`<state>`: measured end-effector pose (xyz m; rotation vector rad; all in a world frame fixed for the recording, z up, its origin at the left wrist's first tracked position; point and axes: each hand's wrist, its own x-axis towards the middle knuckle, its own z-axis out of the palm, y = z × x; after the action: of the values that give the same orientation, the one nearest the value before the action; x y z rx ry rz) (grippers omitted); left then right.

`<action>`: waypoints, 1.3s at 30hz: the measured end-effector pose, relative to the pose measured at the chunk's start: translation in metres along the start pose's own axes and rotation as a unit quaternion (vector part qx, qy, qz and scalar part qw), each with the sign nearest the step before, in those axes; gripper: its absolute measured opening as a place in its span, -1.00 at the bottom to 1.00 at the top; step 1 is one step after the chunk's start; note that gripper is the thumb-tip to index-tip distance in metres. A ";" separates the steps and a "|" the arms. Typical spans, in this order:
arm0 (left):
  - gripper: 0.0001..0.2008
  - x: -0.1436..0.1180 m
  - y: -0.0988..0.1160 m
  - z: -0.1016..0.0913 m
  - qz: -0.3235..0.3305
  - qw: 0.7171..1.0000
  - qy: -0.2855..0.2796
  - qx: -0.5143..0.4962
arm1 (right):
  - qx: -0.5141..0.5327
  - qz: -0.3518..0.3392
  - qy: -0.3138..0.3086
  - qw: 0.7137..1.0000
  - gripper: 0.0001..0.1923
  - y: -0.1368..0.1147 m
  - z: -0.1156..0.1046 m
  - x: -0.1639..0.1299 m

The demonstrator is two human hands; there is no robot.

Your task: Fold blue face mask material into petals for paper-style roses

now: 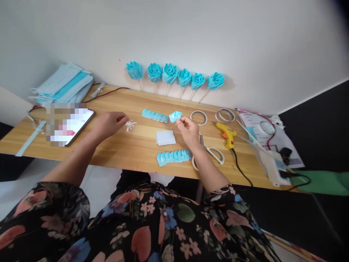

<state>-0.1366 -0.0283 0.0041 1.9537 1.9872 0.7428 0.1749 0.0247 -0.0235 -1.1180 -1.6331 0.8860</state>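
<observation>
My right hand [189,131] pinches a small folded light-blue piece [175,116] by its lower edge, raised over the table. My left hand [112,122] is closed, fingertips together, just beside a little heap of short white strips [131,125]; whether a strip is between them I cannot make out. Between and below the hands lie a row of overlapping folded blue pieces [155,115], a stack of pale squares [165,138] and a second blue folded row [173,157]. Scissors [215,154] with white handles lie partly under my right forearm.
Several blue flowers on sticks [169,74] lean on the wall. To the right are tape rolls [225,115], a yellow glue gun [228,135] and a power strip [275,169]. At left lie a phone [79,125], face masks [64,85] and a blue strip [31,139].
</observation>
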 end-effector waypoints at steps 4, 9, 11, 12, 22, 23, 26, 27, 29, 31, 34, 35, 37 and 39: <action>-0.80 0.001 -0.017 0.008 -0.031 0.999 0.003 -0.027 | 0.009 -0.002 -0.003 1.000 -0.76 0.003 0.000 0.000; -0.96 0.009 -0.014 0.014 0.003 0.998 0.046 -0.052 | 0.012 -0.007 -0.007 1.000 -0.76 0.004 -0.001 0.000; -0.94 0.011 -0.002 0.015 0.013 0.993 0.073 -0.088 | 0.011 -0.013 -0.015 1.000 -0.76 0.002 -0.001 0.000; -0.91 0.013 0.007 0.017 0.013 0.990 0.075 -0.115 | 0.011 -0.014 -0.021 1.000 -0.75 0.001 -0.001 -0.001; -0.64 0.034 0.091 0.066 0.095 0.921 -0.161 -0.341 | 0.025 0.000 -0.057 0.998 -0.72 -0.008 -0.004 -0.003; -0.66 0.035 0.094 0.068 0.080 0.917 -0.164 -0.355 | 0.028 -0.001 -0.058 0.998 -0.72 -0.008 -0.004 -0.003; -0.74 0.037 0.099 0.067 0.043 0.908 -0.156 -0.386 | 0.048 -0.001 -0.067 0.997 -0.73 -0.008 -0.005 -0.002; -0.75 0.037 0.100 0.067 0.038 0.907 -0.153 -0.391 | 0.063 0.003 -0.071 0.995 -0.72 -0.007 -0.006 -0.001; -0.75 0.037 0.101 0.067 0.032 0.907 -0.147 -0.392 | 0.099 0.009 -0.069 0.993 -0.69 -0.006 -0.008 0.000; -0.74 0.037 0.102 0.067 0.026 0.911 -0.146 -0.385 | 0.126 0.014 -0.056 0.990 -0.66 -0.004 -0.009 0.002; -0.77 0.037 0.102 0.070 0.022 0.916 -0.153 -0.370 | 0.126 0.031 -0.038 0.991 -0.66 -0.001 -0.010 0.004; -0.79 0.037 0.102 0.071 0.023 0.917 -0.156 -0.366 | 0.121 0.037 -0.035 0.991 -0.66 -0.001 -0.010 0.005; -0.82 0.036 0.104 0.073 0.024 0.920 -0.161 -0.356 | 0.112 0.042 -0.025 0.993 -0.67 0.000 -0.009 0.005; -0.84 0.036 0.105 0.075 0.026 0.924 -0.161 -0.347 | 0.107 0.038 -0.020 0.993 -0.70 0.000 -0.009 0.006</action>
<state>-0.0101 0.0166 0.0024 1.5653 1.2445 0.9075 0.1829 0.0303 -0.0189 -1.0237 -1.4954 1.1107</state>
